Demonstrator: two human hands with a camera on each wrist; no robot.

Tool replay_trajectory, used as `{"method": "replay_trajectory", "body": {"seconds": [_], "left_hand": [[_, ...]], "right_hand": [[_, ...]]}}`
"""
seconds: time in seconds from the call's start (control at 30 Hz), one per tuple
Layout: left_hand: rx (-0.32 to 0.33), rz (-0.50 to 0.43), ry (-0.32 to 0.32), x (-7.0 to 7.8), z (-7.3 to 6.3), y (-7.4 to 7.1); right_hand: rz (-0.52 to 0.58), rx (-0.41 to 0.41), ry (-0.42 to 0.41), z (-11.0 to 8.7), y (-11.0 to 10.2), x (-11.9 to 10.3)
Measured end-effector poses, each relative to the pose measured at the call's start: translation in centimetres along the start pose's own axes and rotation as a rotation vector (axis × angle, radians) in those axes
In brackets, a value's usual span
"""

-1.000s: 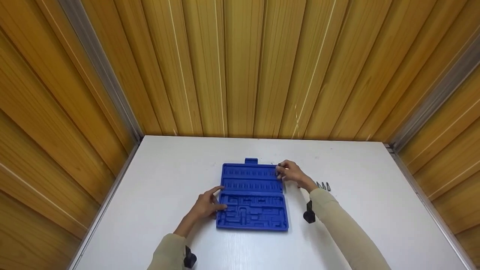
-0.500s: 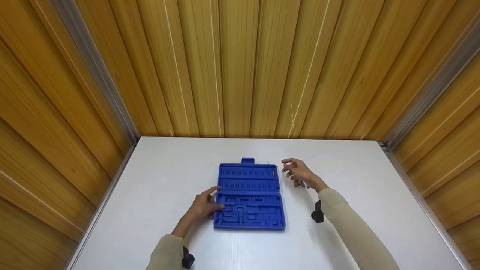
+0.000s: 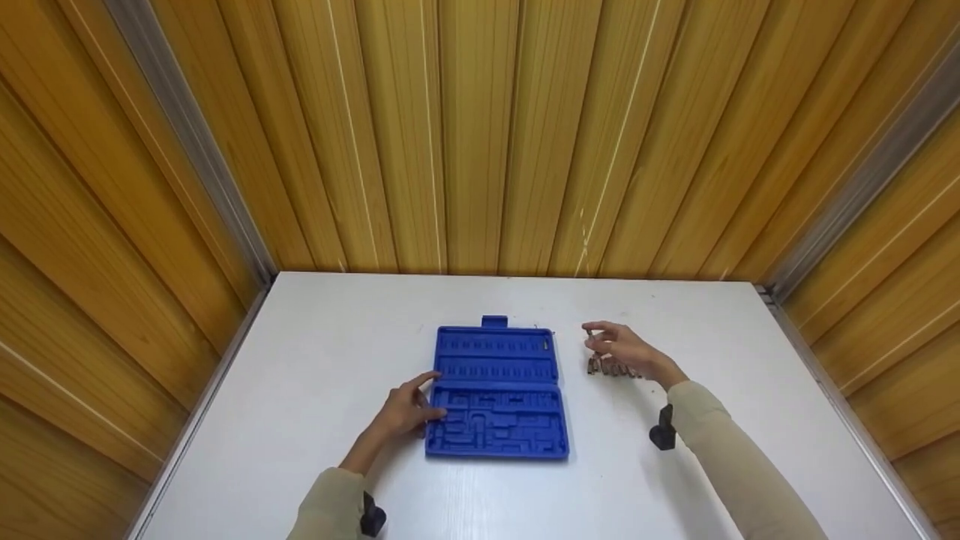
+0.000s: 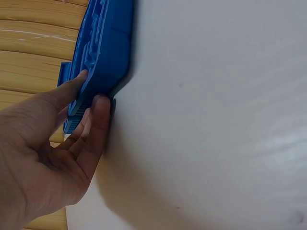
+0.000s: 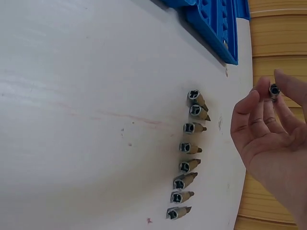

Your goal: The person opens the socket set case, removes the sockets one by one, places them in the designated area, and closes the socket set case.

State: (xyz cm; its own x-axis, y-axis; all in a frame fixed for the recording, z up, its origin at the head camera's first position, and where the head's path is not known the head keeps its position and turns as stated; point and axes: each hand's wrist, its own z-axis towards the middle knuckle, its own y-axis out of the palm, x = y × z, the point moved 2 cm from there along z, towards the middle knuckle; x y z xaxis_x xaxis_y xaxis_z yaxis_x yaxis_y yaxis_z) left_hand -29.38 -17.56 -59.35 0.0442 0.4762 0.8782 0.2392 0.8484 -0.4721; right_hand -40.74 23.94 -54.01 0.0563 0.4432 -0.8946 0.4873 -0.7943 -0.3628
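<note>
An open blue plastic socket case point(image 3: 498, 387) lies on the white table, its moulded slots facing up. My left hand point(image 3: 406, 409) grips its left edge near the hinge; in the left wrist view the thumb is on the rim and the fingers are against the outer side. A metal socket bit point(image 5: 274, 91) is pinched between the thumb and fingertips of my right hand point(image 3: 626, 348), above the table and right of the case. Below that hand, several socket bits point(image 5: 190, 147) lie in a row, hollow ends pointing one way. One small bit point(image 3: 546, 345) sits in the lid's upper right slot.
The white table point(image 3: 337, 322) meets a yellow wood-patterned panel wall point(image 3: 480, 150) at the back. A blue latch tab point(image 3: 494, 321) sticks out from the case's far edge. Grey metal posts stand at the back corners.
My right hand has moved from the case's upper right corner rightward to above the row of bits. A bit now shows in the lid slot it left. My left hand keeps its grip.
</note>
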Motion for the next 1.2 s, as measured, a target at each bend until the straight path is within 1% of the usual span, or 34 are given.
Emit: {"method": "replay_trajectory", "body": {"seconds": [0.13, 0.27, 0.4, 0.5, 0.6, 0.7, 0.8, 0.93, 1.03, 1.2], "left_hand": [[-0.005, -0.014, -0.006, 0.0, 0.0, 0.0], [-0.005, -0.004, 0.006, 0.0, -0.1, 0.0], [-0.005, 0.004, 0.009, -0.1, -0.1, 0.0], [-0.008, -0.001, 0.008, -0.2, -0.1, 0.0], [-0.012, 0.001, 0.011, -0.2, 0.0, 0.0], [-0.015, -0.004, 0.01, -0.2, 0.0, -0.1], [-0.011, -0.012, 0.008, -0.2, 0.0, -0.1], [-0.017, -0.019, 0.016, -0.2, -0.2, -0.1], [-0.022, -0.02, 0.021, -0.2, -0.2, 0.1], [-0.009, -0.005, 0.029, -0.1, -0.1, 0.1]], "right_hand": [[-0.016, -0.01, -0.014, -0.9, -0.8, 0.5], [-0.081, 0.007, -0.029, -2.0, -1.8, 1.1], [-0.137, 0.058, -0.002, -2.9, -3.0, 2.0], [-0.157, 0.098, 0.021, -3.7, -3.9, 2.8], [-0.178, 0.121, 0.033, -4.4, -4.7, 3.5], [-0.204, 0.14, 0.062, -5.1, -5.3, 4.3], [-0.243, 0.152, 0.077, -5.5, -5.7, 4.9], [-0.262, 0.169, 0.097, -5.9, -6.0, 5.3], [-0.282, 0.182, 0.094, -6.2, -6.2, 5.6], [-0.317, 0.193, 0.062, -6.3, -6.3, 6.2]]}}
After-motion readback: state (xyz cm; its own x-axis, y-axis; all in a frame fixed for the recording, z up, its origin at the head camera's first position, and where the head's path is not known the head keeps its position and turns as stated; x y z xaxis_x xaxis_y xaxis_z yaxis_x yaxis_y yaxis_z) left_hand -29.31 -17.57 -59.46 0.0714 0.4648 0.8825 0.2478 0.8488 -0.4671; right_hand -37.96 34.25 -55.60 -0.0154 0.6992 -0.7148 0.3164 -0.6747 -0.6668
